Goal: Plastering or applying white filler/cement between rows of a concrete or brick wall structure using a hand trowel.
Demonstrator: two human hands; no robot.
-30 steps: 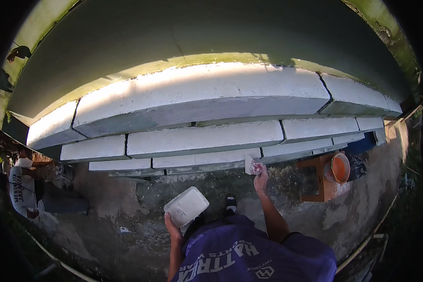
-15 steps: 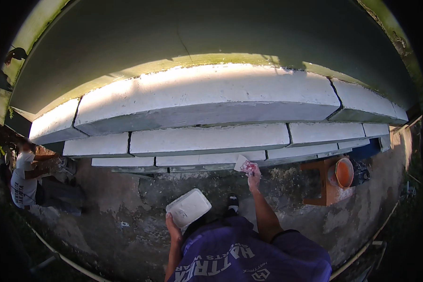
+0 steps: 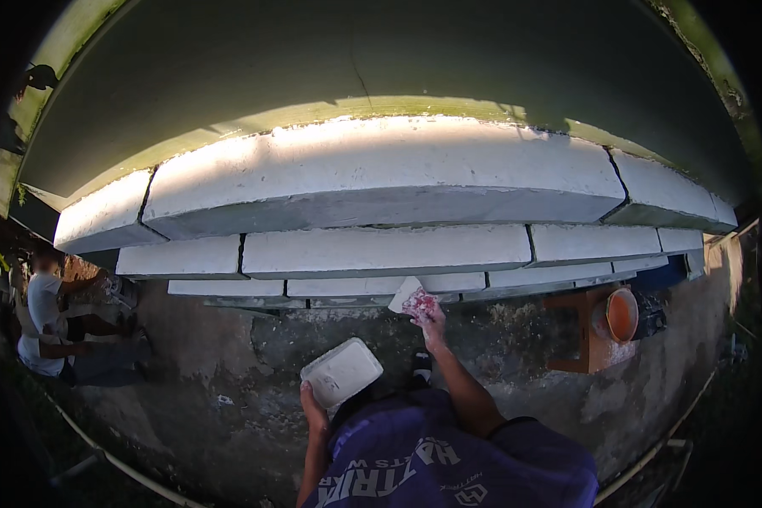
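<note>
My left hand (image 3: pixel 313 406) grips the near left edge of a shallow white rectangular tray (image 3: pixel 343 372), held out in front of my body; pale paste seems to lie in it. My right hand (image 3: pixel 432 328) is closed around a putty scraper (image 3: pixel 404 293) with a pale, wide blade and a red, white-smeared grip. The blade overlaps the lowest row of long white blocks (image 3: pixel 220 288); whether it touches them I cannot tell. White smears also mark my right fingers. Above lie the middle row (image 3: pixel 381 250) and the broad top row (image 3: pixel 381 173), split by dark joints.
An orange bucket (image 3: pixel 622 315) stands at the right by a brown stool-like stand (image 3: pixel 571 334). At the left, white-shirted people (image 3: pixel 44 298) sit or crouch, partly overlapping. A dark wall (image 3: pixel 313 59) rises beyond the blocks. The floor (image 3: pixel 203 372) is stained concrete.
My right hand has moved left along the lowest row with the scraper. The tray has barely shifted. At the left, a second person's arm and shirt show more clearly.
</note>
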